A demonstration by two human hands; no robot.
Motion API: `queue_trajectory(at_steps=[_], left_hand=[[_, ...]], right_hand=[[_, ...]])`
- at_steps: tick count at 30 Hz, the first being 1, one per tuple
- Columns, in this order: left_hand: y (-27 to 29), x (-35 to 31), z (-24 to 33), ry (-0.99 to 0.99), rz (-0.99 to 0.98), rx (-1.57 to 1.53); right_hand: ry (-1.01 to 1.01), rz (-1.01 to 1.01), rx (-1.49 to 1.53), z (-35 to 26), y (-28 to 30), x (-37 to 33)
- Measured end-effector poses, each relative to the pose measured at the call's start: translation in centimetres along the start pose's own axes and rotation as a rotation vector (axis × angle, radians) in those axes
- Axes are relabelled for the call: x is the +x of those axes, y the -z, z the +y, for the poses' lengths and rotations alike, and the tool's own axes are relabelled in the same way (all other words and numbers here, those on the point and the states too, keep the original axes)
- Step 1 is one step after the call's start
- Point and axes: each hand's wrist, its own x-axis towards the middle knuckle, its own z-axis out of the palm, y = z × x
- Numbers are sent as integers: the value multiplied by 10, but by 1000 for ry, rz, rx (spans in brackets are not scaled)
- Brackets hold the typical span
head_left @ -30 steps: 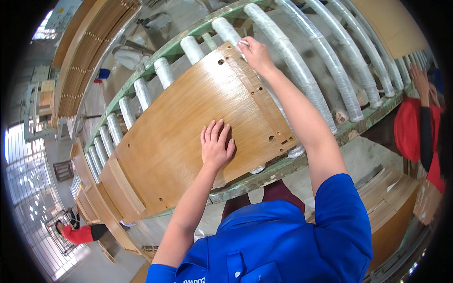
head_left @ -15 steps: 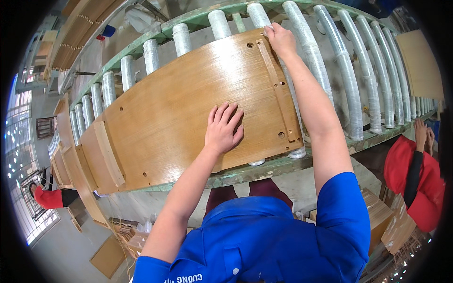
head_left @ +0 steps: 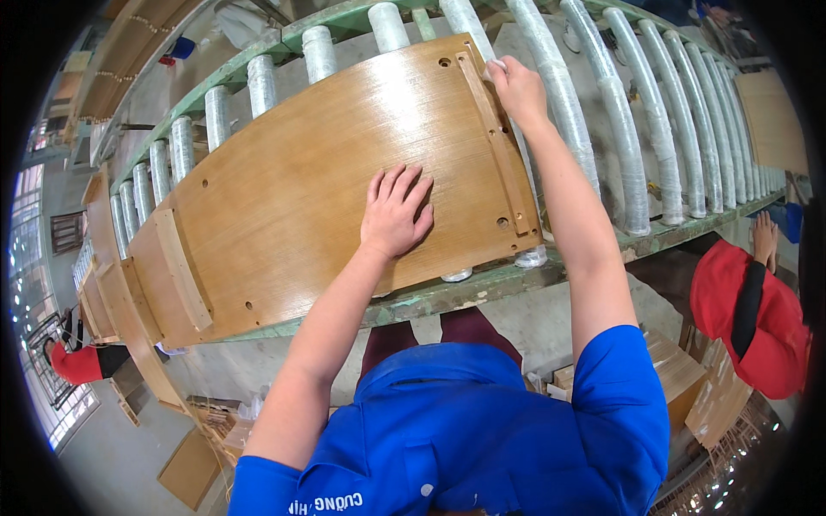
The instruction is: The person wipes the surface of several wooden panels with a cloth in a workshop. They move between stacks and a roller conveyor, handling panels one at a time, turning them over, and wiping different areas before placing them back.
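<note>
So, blue shirt (head_left: 482, 421) nearest the camera, both bare forearms reaching out over the work. Left hand (head_left: 393, 211) palm-down on the big wooden panel (head_left: 301, 206), fingers slightly spread, gripping nothing. Panel lies flat on the roller conveyor, long side toward the wearer, curved side away, one end tapering to the left. Holes near its ends; one narrow strip (head_left: 495, 142) sits across the right end, a paler batten (head_left: 182, 269) across the left part. Right hand (head_left: 519, 93) is past the far right corner, fingers closed on a small white item (head_left: 496, 67); mostly hidden, can't tell what it is or whether it touches the panel edge. Rollers (head_left: 564, 95) are film-wrapped, set in a worn green frame (head_left: 490, 288). Farther right: co-worker in red (head_left: 744, 318), plus a tan sheet (head_left: 774, 120) at the conveyor. Far left: another person in red (head_left: 77, 363); above, stacked boards (head_left: 138, 34).
</note>
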Motion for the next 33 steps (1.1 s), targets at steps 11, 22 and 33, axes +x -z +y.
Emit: queue_trajectory(at_steps=[11,22,33], left_hand=[[-2,-2,0,-13,15,-2],[-5,-3,0,-42,28,20],[-8,-5,0,-49,42,50]], right_hand=[[-66,-25,43,14,35,-88],[-47,51,45,17,30,-96],[-172,-12,116,17,69,-169]])
